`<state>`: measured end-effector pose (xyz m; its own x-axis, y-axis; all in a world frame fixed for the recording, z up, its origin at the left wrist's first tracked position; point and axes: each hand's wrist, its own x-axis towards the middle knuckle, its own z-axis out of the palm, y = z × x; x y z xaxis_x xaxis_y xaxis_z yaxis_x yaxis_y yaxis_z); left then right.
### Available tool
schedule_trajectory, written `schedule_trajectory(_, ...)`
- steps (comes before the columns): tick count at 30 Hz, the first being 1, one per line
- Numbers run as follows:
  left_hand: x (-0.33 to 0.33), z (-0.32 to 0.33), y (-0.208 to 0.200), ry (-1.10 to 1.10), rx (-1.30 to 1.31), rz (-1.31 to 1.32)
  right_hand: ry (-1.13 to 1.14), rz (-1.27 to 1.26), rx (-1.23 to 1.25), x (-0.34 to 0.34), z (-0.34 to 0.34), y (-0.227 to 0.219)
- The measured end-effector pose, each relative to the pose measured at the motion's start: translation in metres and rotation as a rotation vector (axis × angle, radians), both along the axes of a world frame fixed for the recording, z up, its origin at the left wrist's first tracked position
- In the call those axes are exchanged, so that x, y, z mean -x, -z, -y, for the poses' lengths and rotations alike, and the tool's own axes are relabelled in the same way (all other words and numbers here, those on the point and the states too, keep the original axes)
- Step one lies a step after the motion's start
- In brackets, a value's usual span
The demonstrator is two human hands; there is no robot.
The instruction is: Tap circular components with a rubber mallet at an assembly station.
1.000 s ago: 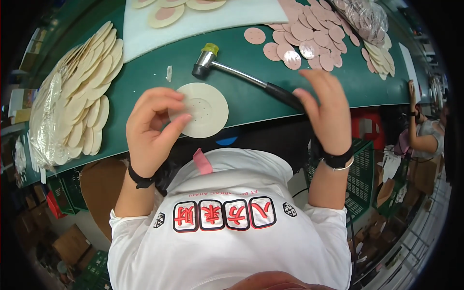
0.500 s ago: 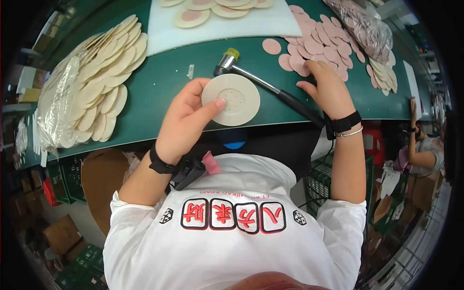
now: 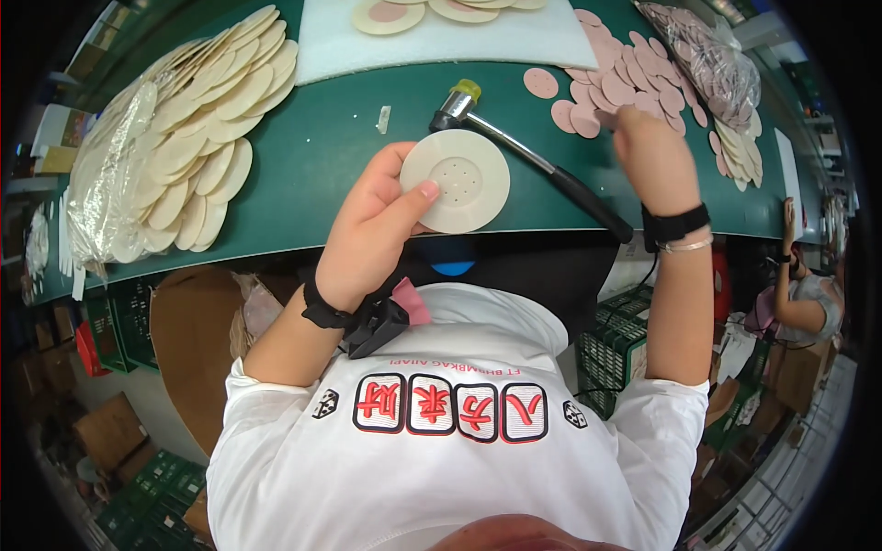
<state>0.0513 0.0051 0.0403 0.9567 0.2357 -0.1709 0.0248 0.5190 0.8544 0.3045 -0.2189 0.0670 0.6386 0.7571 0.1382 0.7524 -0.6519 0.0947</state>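
My left hand grips a round cream disc by its left edge, thumb on top. The disc lies face up with a ring of small holes in its recessed centre, held over the near edge of the table. My right hand is at the near side of a heap of thin pink discs. Its fingers are closed, slightly blurred, and a pink disc seems pinched at their tips. Between the hands lies a hammer with a yellow-and-black head and black grip.
A large pile of cream discs, partly in clear plastic, covers the table's left. At the back, a white foam sheet bears cream discs with pink centres. A plastic bag of pink discs sits back right. Another person's arm shows far right.
My right hand's fingers have closed at the pink heap, where they were spread before. My left hand still holds the cream disc. The whole view has shifted a little.
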Motion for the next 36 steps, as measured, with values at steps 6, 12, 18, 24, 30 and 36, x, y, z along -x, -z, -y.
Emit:
schedule_trajectory(6, 0.005, 0.003, 0.005, -0.034, -0.079, 0.033, -0.120, -0.446, -0.740, 0.085, -0.009, -0.043)
schedule_trajectory(12, 0.003, 0.017, 0.000, -0.029, -0.049, 0.081, 0.068, -1.248, -1.182, 0.154, -0.038, -0.005)
schedule_trajectory(18, 0.007, 0.022, 0.002, -0.069, -0.481, 0.183, -0.118, -1.012, -1.048, 0.151, -0.034, 0.018)
schedule_trajectory(24, 0.008, 0.023, 0.004, -0.121, -0.673, 0.180, -0.121, -0.865, -1.086, 0.159, -0.035, 0.016)
schedule_trajectory(30, 0.007, 0.022, 0.005, -0.062, -0.594, 0.321, -0.240, -0.740, -1.183, 0.160, -0.030, 0.020)
schedule_trajectory(36, 0.005, 0.021, 0.001, 0.017, -0.481, 0.400, -0.353, -0.524, -1.152, 0.152, -0.026, 0.020)
